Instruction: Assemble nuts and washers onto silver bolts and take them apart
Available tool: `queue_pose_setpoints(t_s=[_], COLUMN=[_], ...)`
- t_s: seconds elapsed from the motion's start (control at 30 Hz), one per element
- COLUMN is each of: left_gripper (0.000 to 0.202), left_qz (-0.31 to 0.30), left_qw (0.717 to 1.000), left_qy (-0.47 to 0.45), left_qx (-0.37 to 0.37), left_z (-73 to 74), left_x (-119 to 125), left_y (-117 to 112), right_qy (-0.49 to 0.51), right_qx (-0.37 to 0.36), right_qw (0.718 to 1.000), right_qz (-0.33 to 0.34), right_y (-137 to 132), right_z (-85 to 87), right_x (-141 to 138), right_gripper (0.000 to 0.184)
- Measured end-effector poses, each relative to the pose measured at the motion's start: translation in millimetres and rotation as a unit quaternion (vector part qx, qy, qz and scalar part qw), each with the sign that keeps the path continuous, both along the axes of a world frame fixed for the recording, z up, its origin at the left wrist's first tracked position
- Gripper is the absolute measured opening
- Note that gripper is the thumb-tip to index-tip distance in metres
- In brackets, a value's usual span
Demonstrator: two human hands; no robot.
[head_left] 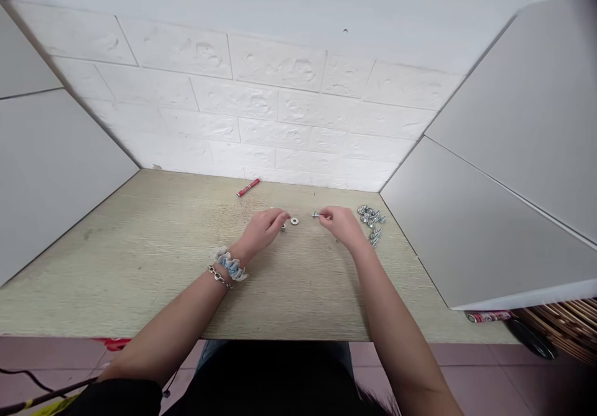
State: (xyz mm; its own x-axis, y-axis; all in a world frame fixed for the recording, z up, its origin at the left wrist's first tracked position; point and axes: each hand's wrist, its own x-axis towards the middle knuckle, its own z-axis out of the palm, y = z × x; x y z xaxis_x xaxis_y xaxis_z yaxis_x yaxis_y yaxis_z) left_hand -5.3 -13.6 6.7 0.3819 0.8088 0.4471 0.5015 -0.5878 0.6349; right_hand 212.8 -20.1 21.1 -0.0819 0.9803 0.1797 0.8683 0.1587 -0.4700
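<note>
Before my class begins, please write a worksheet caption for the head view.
Fingers of the right hand pinch a small metal part; a washer lies between it and the left hand.

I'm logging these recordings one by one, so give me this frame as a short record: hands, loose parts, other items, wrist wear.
Left hand: fingertips beside a small metal piece; whether gripped, cannot tell
Right hand: pinching a small metal part
Between hands: flat washer, lying on the table
Beyond right hand, to its right: cluster of bolts
Near back wall: red tube
Left wrist: blue-and-white scrunchie, chain bracelet
</note>
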Motion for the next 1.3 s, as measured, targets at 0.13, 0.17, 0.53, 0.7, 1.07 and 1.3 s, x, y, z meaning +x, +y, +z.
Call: queue_pose_setpoints(t_s=[0.13,0.17,0.53,0.7,1.07,1.3], left_gripper=[0.033,0.034,0.030,0.035,0.036,0.028], left_qz=[-0.010,-0.017,-0.019,-0.031,-0.068,-0.047], left_qw=[0.988,0.979,0.951,0.938,0.941,0.977], left_qy=[-0.067,-0.090,-0.155,-0.173,-0.178,-0.111], left_qx=[-0.139,-0.181,-0.268,-0.299,-0.280,-0.176], left_z=[-3.9,-4.9,0.9,-1.5,-2.0,-2.9], left_x=[7.4,8.4,7.2,5.7,9.8,10.6], left_y=[4.5,5.6,9.3,10.3,6.1,-0.6], right_qy=[0.175,0.202,0.286,0.307,0.393,0.340], right_qx=[-0.004,-0.008,-0.005,-0.021,-0.020,-0.093], right_qw=[0.982,0.977,0.956,0.949,0.916,0.932], right_qz=[0.065,0.067,0.068,0.073,0.075,0.085], right_y=[-2.5,-2.3,-5.9,-8.1,-6.8,-6.2], right_z=[-6.9,-9.5,-17.0,-16.5,-22.8,-27.2], right_x=[-21.0,-25.2,-44.6,-45.1,-53.2,-53.0], right_gripper=[0.020,0.021,0.022,0.022,0.023,0.047])
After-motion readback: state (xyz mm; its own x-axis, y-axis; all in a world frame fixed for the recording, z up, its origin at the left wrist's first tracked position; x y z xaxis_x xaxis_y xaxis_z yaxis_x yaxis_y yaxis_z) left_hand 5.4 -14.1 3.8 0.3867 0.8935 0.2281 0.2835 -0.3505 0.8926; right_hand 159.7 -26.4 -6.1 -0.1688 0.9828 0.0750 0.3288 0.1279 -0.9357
